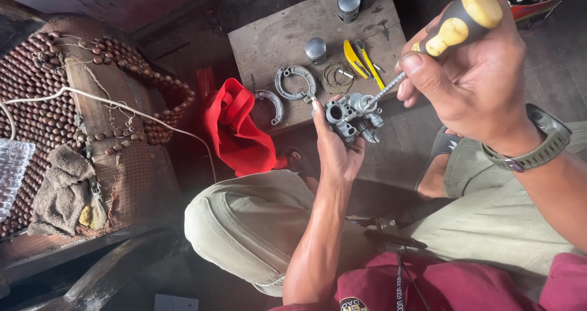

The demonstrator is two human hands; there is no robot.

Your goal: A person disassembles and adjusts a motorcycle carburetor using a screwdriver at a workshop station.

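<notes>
Dark, grimy workshop floor fills the frame beneath us, seen from above our knees.

Nearest, bottom of frame: our maroon shirt (465, 286) and pale khaki trousers (257, 225), knees spread to lower centre and right.

Centre: our left hand (335, 146), fingers closed around a small grey cast-metal carburettor body (351, 118), held up above the gap between the knees. The grip is firm, palm under the part, thumb on its left side.

Upper right: our right hand (471, 79), wrapped tight around the yellow-and-black handle of a screwdriver (449, 30). Its steel shaft slants down-left and the tip meets the top of the carburettor body. An olive-green wristwatch (541, 143) sits on that wrist.

Left of centre: a crumpled red plastic bag (235, 128) on the floor, just beside our left knee.

Left edge: a seat covered in a brown wooden-bead mat (43, 103), a dirty grey rag (61, 192) lying on it, a white cord (122, 106) trailing across, and a clear ribbed plastic bottle (11, 170) at the far left.

Farther, upper centre: a worn rectangular wooden board (281, 36) on the floor. On it we count two curved grey brake shoes (295, 82), a loose coil of thin wire rings (336, 76), yellow-handled pliers (361, 60), and three short silver metal cylinders (348, 5), one near the board's middle and two at its top edge.
</notes>
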